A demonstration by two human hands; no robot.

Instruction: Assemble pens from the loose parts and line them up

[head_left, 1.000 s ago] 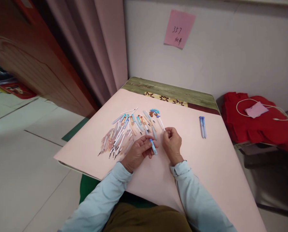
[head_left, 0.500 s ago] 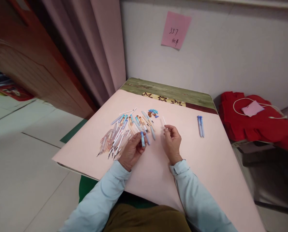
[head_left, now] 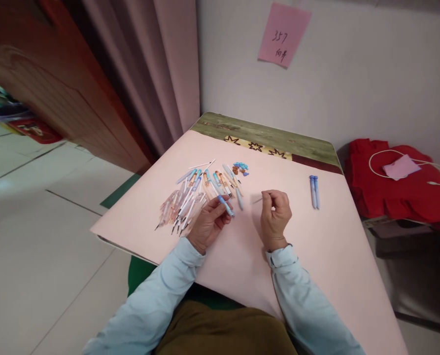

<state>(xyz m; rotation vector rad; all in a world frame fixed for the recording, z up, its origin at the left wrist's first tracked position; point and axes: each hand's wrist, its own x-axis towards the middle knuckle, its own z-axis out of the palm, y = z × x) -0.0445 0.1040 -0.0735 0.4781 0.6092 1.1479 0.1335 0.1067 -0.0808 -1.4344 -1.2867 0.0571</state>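
My left hand (head_left: 208,223) is closed round a short blue pen barrel (head_left: 226,205), held just right of the pile of pen parts (head_left: 193,197). My right hand (head_left: 276,218) pinches a thin white refill (head_left: 257,200) whose tip points left toward the barrel. Both hands hover low over the pink table cover (head_left: 308,246). A small heap of blue and brown caps (head_left: 241,168) lies beyond the pile. Two blue pens (head_left: 314,191) lie side by side to the right of my right hand.
A pink paper note (head_left: 284,34) is stuck on the wall. A red cloth with a white cord (head_left: 400,187) sits to the right of the table. A curtain (head_left: 160,74) and a wooden door (head_left: 57,93) stand to the left.
My right hand has turned the refill from pointing away to pointing left. My left hand has tilted the blue barrel toward it. The camera view has shifted slightly.
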